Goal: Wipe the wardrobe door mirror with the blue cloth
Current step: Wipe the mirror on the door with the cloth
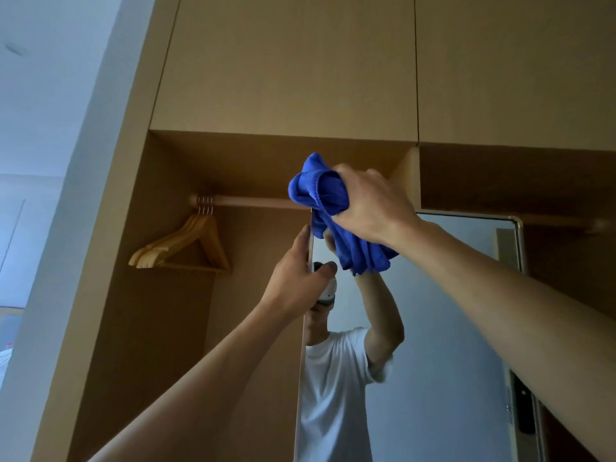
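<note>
the right hand [370,203] is curled tight around the bunched-up blue cloth [336,215], holding it up at the top left corner of the mirror [443,295], with loose ends of the cloth hanging down under the hand against the glass. the left hand [296,275] sits just below and to the left of the right hand, gripping the mirror's left edge with its fingers behind and its thumb bent over the front. further left of the left hand, wooden hangers [186,245] hang from a rail [253,201] inside the wardrobe [283,71].
</note>
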Motion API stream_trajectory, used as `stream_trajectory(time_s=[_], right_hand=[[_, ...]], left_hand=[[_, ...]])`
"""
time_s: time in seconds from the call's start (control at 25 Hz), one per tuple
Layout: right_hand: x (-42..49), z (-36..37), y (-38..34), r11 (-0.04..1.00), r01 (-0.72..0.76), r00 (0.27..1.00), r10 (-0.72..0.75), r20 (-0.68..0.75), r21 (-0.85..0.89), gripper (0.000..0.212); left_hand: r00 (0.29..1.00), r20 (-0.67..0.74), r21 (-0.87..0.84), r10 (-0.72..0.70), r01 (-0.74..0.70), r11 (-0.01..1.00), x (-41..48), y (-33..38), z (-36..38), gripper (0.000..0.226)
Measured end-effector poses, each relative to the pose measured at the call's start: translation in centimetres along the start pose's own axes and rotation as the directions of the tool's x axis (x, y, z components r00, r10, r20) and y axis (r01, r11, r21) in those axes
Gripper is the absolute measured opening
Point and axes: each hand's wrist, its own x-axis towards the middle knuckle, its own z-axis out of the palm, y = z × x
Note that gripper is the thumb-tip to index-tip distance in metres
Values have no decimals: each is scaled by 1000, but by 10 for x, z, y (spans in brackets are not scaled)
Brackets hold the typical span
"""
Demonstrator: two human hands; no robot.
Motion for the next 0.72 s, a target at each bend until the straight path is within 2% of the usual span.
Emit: stream_trajectory(time_s=[0.08,0.2,0.32,0.4,0.52,0.72], right_hand=[[4,4,-1,1000,27,1000,-27,-12,-17,44],[4,14,-6,983,165,986,-166,-1,-81,48],[-13,25,-5,947,290,957,-288,35,-136,58],[-31,31,-4,947,294,956,-294,17,-128,61],[-60,39,-4,942,303,953,-302,28,-148,63],[-85,45,-10,901,358,934,-346,90,-245,62]], left_hand=[[999,7,-37,-46,46,998,-5,-5,-1,81],[995,47,-107,-91,96,990,-18,-21,0,72],[991,58,-192,-122,131,973,-33,-44,3,47],[987,58,-313,-151,162,936,-41,-56,5,34],[979,68,-480,-194,203,854,-48,-61,8,36],[976,51,-539,-212,206,817,-62,-61,15,37]])
